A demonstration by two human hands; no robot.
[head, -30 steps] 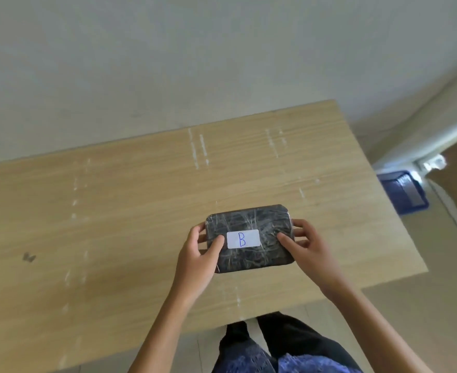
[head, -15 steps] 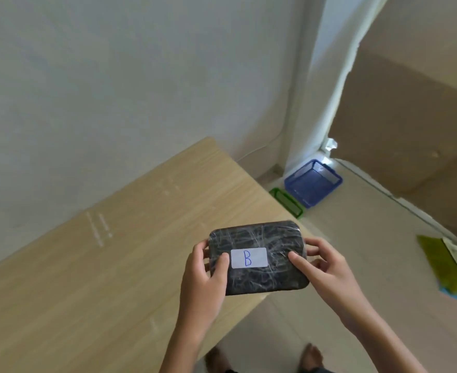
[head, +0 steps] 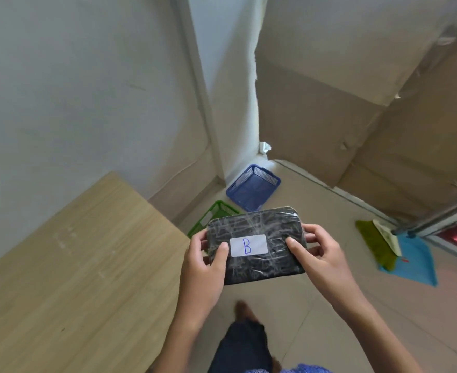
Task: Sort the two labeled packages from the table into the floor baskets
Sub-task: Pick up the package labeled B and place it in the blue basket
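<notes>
A black plastic-wrapped package (head: 259,227) with a white label reading "B" is held in the air past the table's right edge. My left hand (head: 201,267) grips its left end and my right hand (head: 320,254) grips its right end. On the floor beyond it stands a blue mesh basket (head: 253,188) by the wall corner. A green basket (head: 211,215) sits to its left, partly hidden behind the package. No second package is in view.
The wooden table (head: 74,265) fills the lower left. A green-and-blue dustpan set (head: 399,251) lies on the floor at right, near a metal rail (head: 437,215). My leg and foot (head: 245,329) show below the package. Beige floor tiles stretch between me and the baskets.
The view has swung right, away from the table toward the floor baskets. The package, still held in both hands, has left the tabletop and now hangs over the floor.
</notes>
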